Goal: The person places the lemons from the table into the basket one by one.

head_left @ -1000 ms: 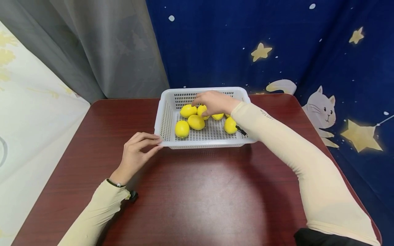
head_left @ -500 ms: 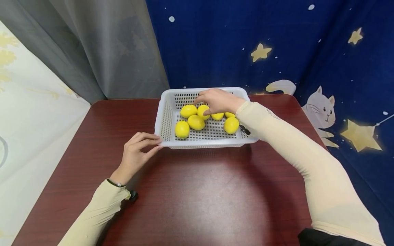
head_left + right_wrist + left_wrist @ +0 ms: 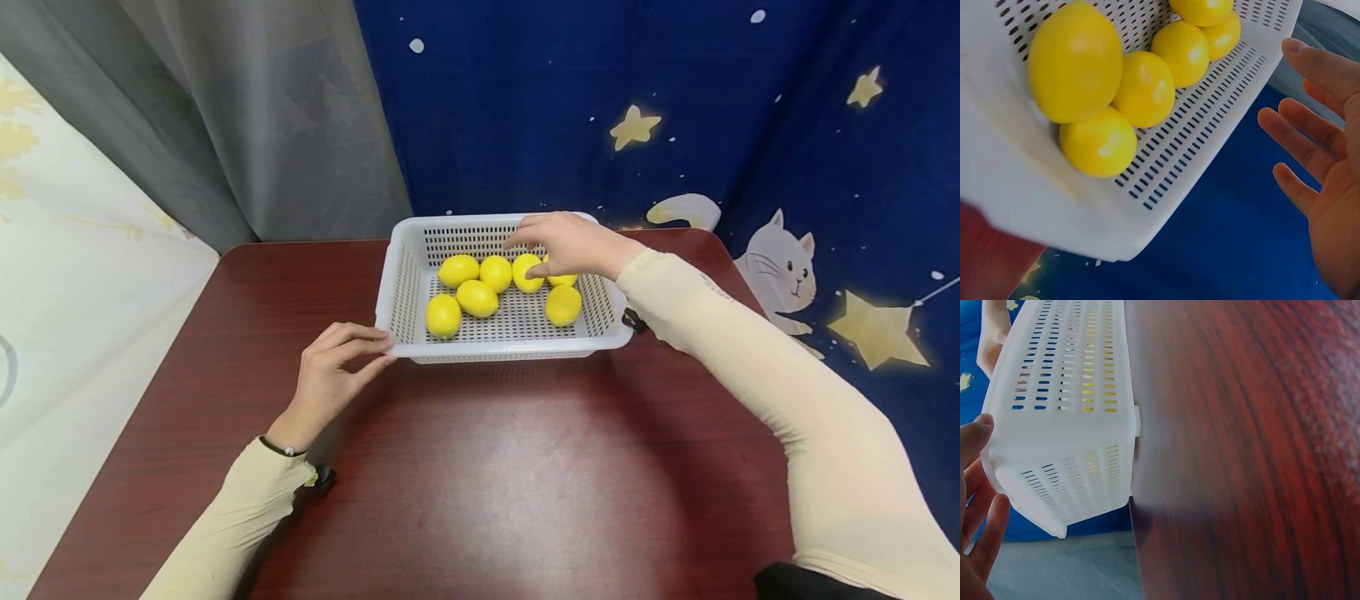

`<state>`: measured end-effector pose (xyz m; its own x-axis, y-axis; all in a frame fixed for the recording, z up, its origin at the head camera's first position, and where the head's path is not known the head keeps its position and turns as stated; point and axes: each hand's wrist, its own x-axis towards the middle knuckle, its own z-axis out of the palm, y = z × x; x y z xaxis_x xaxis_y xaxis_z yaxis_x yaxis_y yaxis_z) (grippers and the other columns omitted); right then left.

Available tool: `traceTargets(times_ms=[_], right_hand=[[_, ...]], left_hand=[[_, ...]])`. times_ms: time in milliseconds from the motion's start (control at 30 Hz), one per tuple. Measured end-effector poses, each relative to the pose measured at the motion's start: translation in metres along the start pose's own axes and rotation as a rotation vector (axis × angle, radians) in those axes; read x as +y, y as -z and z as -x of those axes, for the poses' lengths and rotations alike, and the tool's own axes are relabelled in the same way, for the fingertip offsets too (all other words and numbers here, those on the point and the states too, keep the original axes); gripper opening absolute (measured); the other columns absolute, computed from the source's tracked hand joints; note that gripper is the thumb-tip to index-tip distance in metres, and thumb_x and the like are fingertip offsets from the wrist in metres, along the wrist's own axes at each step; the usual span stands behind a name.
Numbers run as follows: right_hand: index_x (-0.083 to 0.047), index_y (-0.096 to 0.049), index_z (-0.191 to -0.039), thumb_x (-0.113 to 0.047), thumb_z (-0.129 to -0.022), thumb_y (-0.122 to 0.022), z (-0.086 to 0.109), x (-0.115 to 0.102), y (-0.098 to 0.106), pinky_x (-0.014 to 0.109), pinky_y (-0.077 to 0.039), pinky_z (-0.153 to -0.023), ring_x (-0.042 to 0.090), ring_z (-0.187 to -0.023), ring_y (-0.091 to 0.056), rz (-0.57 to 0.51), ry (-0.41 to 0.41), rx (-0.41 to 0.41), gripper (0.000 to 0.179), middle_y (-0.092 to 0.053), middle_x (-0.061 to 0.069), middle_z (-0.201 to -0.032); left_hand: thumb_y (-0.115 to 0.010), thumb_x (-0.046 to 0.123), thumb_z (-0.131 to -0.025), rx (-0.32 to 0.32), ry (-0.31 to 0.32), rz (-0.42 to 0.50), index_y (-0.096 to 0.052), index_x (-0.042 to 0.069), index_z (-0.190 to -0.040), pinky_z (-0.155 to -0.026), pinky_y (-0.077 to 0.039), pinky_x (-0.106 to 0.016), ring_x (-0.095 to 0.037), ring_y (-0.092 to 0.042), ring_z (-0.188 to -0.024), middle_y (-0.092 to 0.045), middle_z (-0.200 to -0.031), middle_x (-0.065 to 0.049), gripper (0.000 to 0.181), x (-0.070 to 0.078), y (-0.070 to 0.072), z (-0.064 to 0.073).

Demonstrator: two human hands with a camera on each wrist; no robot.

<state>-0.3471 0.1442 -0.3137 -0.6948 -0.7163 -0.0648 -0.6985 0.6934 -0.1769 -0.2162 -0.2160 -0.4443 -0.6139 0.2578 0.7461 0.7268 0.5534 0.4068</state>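
Observation:
A white slotted plastic basket [image 3: 510, 348] stands at the far side of the table, with several yellow lemons [image 3: 477, 299] inside. My left hand [image 3: 322, 375] pinches its near left corner between thumb and fingers; the left wrist view shows the fingertips around the rim [image 3: 999, 478]. Over the basket's right half hovers my right hand [image 3: 573, 243], with fingers spread and nothing held. It partly covers a lemon [image 3: 561, 280] at the back right in the head view. From the right wrist, the palm [image 3: 1335, 206] appears beyond the far rim, apart from the lemons [image 3: 1147, 90].
The dark red wooden table [image 3: 480, 467] extends in front of the basket. A grey curtain [image 3: 300, 125] and a blue curtain with stars and a cat [image 3: 525, 108] hang right behind its far edge. White cloth [image 3: 82, 292] hangs on the left.
My right hand has moved to the right above the lemons, uncovering those in the middle. The left hand, the basket and the lemons stay where they were.

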Motion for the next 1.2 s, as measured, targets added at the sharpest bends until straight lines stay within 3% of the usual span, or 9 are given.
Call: traceTargets(times_ms=[700,933,1200], right_hand=[[-0.024,-0.062,-0.134,-0.032,-0.084,-0.079,0.059,0.035,-0.006,0.050,-0.049,-0.103,0.024,-0.117,-0.062,-0.049,-0.096,0.095,0.053,-0.061,0.002,-0.136],[-0.021,-0.061,-0.134,-0.031,-0.086,-0.078,0.080,0.043,-0.008,0.047,-0.054,-0.095,0.026,-0.113,-0.062,-0.064,-0.146,0.124,0.052,-0.061,0.005,-0.136],[-0.017,-0.061,-0.135,-0.027,-0.085,-0.078,0.107,0.058,-0.012,0.053,-0.049,-0.102,0.029,-0.119,-0.059,-0.077,-0.179,0.180,0.054,-0.062,0.008,-0.135]], left_hand=[[-0.089,0.000,-0.065,0.008,-0.003,0.014,-0.080,0.011,-0.096,-0.092,-0.042,-0.009,-0.019,-0.063,-0.093,-0.075,-0.100,-0.004,0.034,0.002,0.000,0.000],[-0.089,-0.001,-0.064,0.007,-0.001,0.012,-0.080,0.010,-0.097,-0.092,-0.042,-0.008,-0.019,-0.063,-0.093,-0.075,-0.100,-0.005,0.035,0.004,0.000,0.000],[-0.089,0.000,-0.065,0.010,-0.001,0.015,-0.080,0.010,-0.097,-0.092,-0.043,-0.008,-0.019,-0.063,-0.093,-0.075,-0.100,-0.005,0.035,0.005,0.000,-0.001]])
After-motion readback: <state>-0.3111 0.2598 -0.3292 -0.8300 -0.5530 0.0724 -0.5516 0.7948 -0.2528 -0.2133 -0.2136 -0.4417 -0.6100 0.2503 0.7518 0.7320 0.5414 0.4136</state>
